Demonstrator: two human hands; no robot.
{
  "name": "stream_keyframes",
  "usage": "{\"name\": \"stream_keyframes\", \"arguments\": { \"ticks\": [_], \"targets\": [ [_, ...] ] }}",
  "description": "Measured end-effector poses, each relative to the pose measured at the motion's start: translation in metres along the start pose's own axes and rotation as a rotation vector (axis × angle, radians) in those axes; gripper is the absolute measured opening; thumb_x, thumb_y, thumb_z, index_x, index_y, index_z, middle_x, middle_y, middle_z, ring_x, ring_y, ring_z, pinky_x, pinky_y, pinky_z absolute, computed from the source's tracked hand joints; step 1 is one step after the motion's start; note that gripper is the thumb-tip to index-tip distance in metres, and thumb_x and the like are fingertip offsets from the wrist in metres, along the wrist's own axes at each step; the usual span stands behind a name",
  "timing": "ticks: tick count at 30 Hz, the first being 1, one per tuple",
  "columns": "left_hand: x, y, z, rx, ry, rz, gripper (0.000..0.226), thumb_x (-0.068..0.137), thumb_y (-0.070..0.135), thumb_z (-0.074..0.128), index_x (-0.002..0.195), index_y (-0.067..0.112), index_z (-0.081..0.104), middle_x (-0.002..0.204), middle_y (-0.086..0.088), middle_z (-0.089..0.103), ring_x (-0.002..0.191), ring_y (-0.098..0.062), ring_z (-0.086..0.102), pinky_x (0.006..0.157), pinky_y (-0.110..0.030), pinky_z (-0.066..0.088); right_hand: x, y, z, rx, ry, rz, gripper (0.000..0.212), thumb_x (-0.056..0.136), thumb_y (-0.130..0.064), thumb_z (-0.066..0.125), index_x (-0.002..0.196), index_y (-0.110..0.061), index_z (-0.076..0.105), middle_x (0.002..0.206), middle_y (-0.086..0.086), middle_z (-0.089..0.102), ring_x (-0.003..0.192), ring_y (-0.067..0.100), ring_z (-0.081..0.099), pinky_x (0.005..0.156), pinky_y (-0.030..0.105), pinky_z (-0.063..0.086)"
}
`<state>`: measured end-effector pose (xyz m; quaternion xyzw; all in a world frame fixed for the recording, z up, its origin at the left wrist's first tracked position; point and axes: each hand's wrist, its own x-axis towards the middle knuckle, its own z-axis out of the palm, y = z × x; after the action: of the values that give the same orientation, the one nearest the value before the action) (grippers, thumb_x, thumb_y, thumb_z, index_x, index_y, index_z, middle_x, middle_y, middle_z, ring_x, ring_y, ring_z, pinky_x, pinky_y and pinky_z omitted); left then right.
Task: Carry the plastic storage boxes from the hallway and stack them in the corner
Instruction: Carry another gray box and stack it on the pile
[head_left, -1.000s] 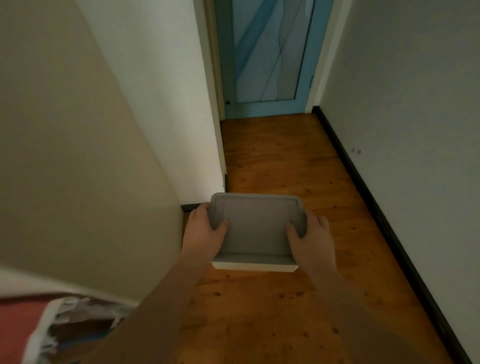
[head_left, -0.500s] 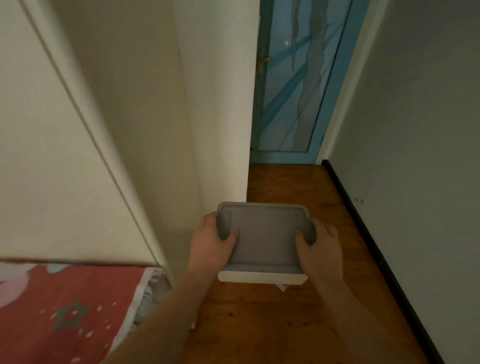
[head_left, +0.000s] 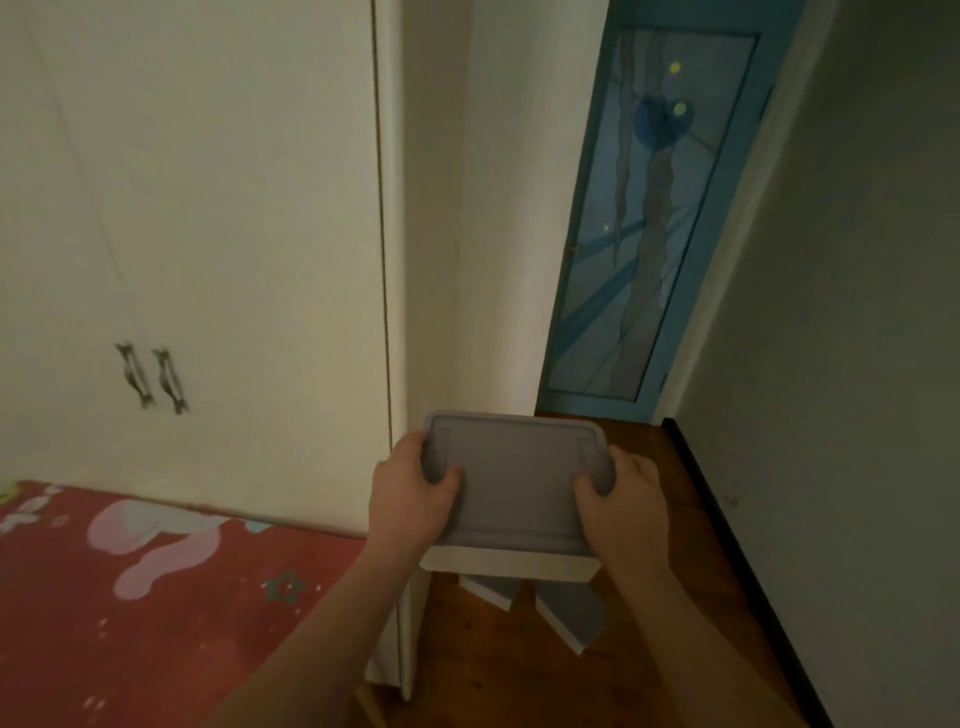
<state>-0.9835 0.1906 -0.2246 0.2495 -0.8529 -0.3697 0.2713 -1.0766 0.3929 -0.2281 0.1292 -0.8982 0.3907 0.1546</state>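
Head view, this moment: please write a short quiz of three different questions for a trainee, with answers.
1. True or false: only one hand holds the storage box.
2. Which lies left of the box on the floor? A) a blue bucket B) a red play mat C) a ladder
3. Fill in: the door at the hallway end is painted ____.

Key
1. False: the left hand and the right hand each grip a short end of the lid.
2. B
3. blue
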Motion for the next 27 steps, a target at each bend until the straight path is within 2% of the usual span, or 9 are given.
{"name": "stream_keyframes", "arguments": {
  "ticks": [4,13,18,21,27],
  "targets": [
    [-0.014,0.018,-0.04,0.016,0.076,0.003,0.06,0.085,0.037,0.067,0.138,0.017,0.047,0.129,-0.001,0.058,0.113,-0.022,0.055,0.096,-0.037,0.048,-0.005,-0.034,-0.024,0.053,-0.002,-0.06,0.045,0.092,-0.028,0.059,0.133,-0.01,0.056,0.126,0.008,0.053,0.095,0.007,0.042,0.082,0.022,0.036],
    [-0.076,0.058,-0.116,0.065,0.255,-0.014,0.057,0.088,0.032,0.066,0.139,0.013,0.047,0.13,-0.003,0.058,0.114,-0.02,0.056,0.093,-0.032,0.045,-0.039,-0.087,-0.074,0.135,-0.074,-0.173,0.048,0.094,-0.031,0.055,0.138,-0.015,0.051,0.13,0.005,0.048,0.101,0.014,0.05,0.083,0.023,0.037],
    [-0.119,0.053,-0.145,0.095,0.337,-0.058,0.055,0.087,0.034,0.066,0.136,0.013,0.051,0.127,-0.003,0.059,0.11,-0.02,0.056,0.091,-0.035,0.047,-0.067,-0.109,-0.086,0.148,-0.129,-0.248,0.044,0.094,-0.035,0.055,0.134,-0.016,0.053,0.127,0.004,0.048,0.091,0.008,0.046,0.078,0.023,0.039],
    [-0.14,0.045,-0.168,0.138,0.393,-0.082,0.055,0.087,0.036,0.066,0.135,0.012,0.051,0.128,-0.005,0.058,0.112,-0.024,0.055,0.094,-0.039,0.046,-0.087,-0.126,-0.085,0.168,-0.17,-0.282,0.042,0.094,-0.037,0.054,0.132,-0.019,0.054,0.124,0.001,0.048,0.088,0.008,0.049,0.077,0.023,0.043],
    [-0.184,0.018,-0.232,0.174,0.5,-0.163,0.056,0.086,0.036,0.067,0.135,0.013,0.052,0.129,-0.005,0.058,0.113,-0.025,0.056,0.094,-0.04,0.048,-0.136,-0.179,-0.07,0.251,-0.258,-0.362,0.048,0.092,-0.039,0.055,0.136,-0.019,0.053,0.126,-0.002,0.047,0.098,0.011,0.055,0.087,0.029,0.049]
  ]
}}
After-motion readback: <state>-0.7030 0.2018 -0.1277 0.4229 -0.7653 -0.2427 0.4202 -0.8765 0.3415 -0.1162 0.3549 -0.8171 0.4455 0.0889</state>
